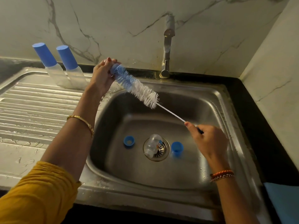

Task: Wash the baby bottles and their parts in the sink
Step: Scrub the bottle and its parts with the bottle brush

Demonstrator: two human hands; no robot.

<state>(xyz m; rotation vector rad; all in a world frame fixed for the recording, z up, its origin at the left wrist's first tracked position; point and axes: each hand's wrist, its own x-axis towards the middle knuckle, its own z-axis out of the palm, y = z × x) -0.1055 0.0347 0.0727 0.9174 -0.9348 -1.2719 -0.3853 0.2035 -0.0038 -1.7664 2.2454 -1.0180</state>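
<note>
A long bottle brush (137, 88) with blue and white bristles stretches across the steel sink (215, 101). My left hand (102, 75) pinches its blue bristle tip, and my right hand (205, 139) grips its handle end. Down in the basin a clear baby bottle (152, 145) lies on its side over the drain. A blue collar ring (129, 141) sits to its left and a blue cap (177, 149) to its right. Two capped baby bottles (64, 68) stand on the drainboard at the back left.
The tap (166, 52) rises behind the basin, with no water running. The ribbed drainboard (32, 110) on the left is wet. A marble wall stands behind and at the right. A blue cloth (284, 202) lies at the lower right on the black counter.
</note>
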